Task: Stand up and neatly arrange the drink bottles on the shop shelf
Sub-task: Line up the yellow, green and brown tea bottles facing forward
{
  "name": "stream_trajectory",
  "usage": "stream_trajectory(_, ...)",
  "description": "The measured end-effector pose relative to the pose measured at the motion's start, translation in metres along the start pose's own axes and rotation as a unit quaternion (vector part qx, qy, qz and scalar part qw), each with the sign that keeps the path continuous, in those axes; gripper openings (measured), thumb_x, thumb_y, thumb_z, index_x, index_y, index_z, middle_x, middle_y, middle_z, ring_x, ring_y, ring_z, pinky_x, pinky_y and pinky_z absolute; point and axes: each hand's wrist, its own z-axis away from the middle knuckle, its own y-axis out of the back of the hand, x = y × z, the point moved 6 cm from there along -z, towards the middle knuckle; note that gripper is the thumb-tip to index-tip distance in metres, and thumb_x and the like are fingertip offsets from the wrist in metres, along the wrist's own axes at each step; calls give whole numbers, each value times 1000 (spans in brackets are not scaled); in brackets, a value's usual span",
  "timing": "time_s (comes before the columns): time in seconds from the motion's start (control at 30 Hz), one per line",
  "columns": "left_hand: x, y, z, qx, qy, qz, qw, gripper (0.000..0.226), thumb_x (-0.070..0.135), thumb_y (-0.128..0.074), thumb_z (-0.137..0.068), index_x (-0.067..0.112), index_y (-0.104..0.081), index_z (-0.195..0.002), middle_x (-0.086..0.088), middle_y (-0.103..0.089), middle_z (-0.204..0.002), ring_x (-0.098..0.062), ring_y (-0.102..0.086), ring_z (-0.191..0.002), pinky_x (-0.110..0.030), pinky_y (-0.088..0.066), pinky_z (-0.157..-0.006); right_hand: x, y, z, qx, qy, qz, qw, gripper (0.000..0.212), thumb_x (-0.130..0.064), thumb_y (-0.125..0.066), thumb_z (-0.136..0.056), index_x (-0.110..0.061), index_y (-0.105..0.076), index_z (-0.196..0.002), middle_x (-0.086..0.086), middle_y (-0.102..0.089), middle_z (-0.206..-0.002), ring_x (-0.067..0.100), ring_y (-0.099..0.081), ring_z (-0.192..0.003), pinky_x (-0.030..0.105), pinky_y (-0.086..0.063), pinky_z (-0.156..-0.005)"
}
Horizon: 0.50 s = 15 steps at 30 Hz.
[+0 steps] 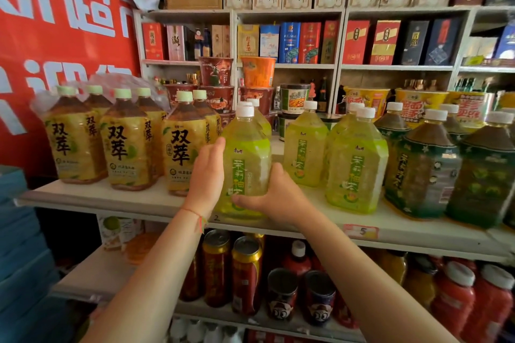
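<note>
A large pale-green tea bottle (246,153) with a white cap stands upright near the front edge of the white shelf (133,199). My left hand (207,175) presses flat against its left side. My right hand (274,192) wraps its lower right side, thumb across the label. Two more pale-green bottles (356,164) stand to the right, one further back (305,145). Amber tea bottles (125,136) line the left, some still in plastic wrap. Dark green-labelled bottles (423,164) stand at the right.
Instant noodle cups (257,72) are stacked behind the bottles. Boxed liquor fills the upper shelves (289,42). Cans (245,273) and red bottles (454,295) sit on the lower shelf. A red banner (61,36) hangs at the left, with blue boxes (19,245) below.
</note>
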Motion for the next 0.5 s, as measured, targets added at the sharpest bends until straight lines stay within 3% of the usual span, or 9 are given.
stream_trajectory(0.1,6,2,2,14,-34,-26,999,44,57,-41,-101,18,-56,-114,4,-58,-102,-9,-55,-92,-29,-42,-77,-7,-5,1,-15,12,18,1000,81,-52,-81,-70,-13,-40,-127,2,-46,-123,17,-52,-109,28,-46,-85)
stream_trajectory(0.2,31,-1,4,68,-155,-127,977,52,53,-62,-91,19,-52,-129,10,-53,-118,-9,-50,-110,-28,-39,-89,-12,-5,2,-17,30,36,999,73,-47,-78,-74,-10,-42,-126,6,-51,-122,18,-54,-105,28,-47,-80)
stream_trajectory(0.27,48,-11,4,102,-211,-215,948,58,51,-70,-84,15,-52,-126,10,-49,-111,-9,-45,-105,-28,-39,-87,-14,-1,6,-21,36,61,997,71,-49,-75,-78,-9,-43,-127,5,-54,-121,19,-55,-105,27,-43,-77)
stream_trajectory(0.37,60,-19,5,147,-214,-292,921,60,51,-74,-77,10,-52,-115,6,-46,-99,-13,-40,-93,-32,-39,-78,-13,17,12,-89,52,127,987,66,-54,-68,-84,-12,-49,-131,5,-60,-124,20,-59,-106,30,-47,-82)
stream_trajectory(0.43,60,-22,4,160,-225,-298,914,57,49,-75,-76,8,-52,-109,5,-45,-94,-17,-45,-88,-32,-38,-73,-9,38,11,-114,57,140,982,55,-40,-65,-91,-15,-52,-138,1,-59,-130,14,-55,-109,25,-43,-88)
stream_trajectory(0.5,59,-23,4,172,-254,-297,904,53,49,-69,-77,7,-53,-105,4,-47,-90,-22,-52,-84,-31,-38,-68,-4,64,1,-20,54,123,991,51,-22,-61,-92,-14,-50,-141,0,-53,-130,13,-47,-116,23,-37,-93)
